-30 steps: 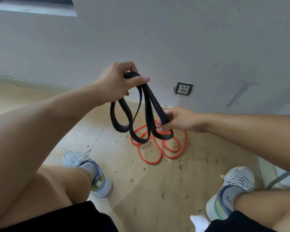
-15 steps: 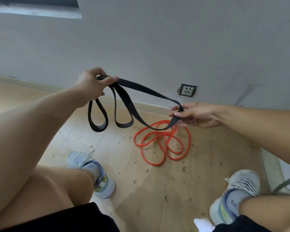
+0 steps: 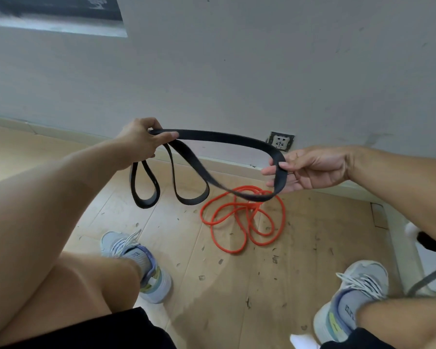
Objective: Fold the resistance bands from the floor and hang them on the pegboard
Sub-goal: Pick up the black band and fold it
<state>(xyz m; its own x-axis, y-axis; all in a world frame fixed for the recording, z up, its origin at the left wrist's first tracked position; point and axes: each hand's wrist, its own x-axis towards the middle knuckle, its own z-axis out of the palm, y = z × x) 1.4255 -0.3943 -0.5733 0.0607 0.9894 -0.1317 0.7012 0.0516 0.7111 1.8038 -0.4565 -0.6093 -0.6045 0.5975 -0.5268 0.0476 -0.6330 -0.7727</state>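
Gripping black band (image 3: pixel 219 137), both hands (left (image 3: pixel 141 142), right (image 3: pixel 312 170), seemingly pinching) span it above orange band (image 3: pixel 242 220).

Setting: plain indoor room, likely a home or a small exercise space. Evidence: pale wood-plank floor (image 3: pixel 237 285) strewn with small debris, bare grey painted wall (image 3: pixel 237 71), skirting board, wall socket (image 3: pixel 280 141) low down, orange resistance band (image 3: pixel 242 220) on floor.

Both hands, left hand (image 3: pixel 141 141) and right hand (image 3: pixel 315 170), hold black band (image 3: pixel 222 137) above orange band (image 3: pixel 242 220).
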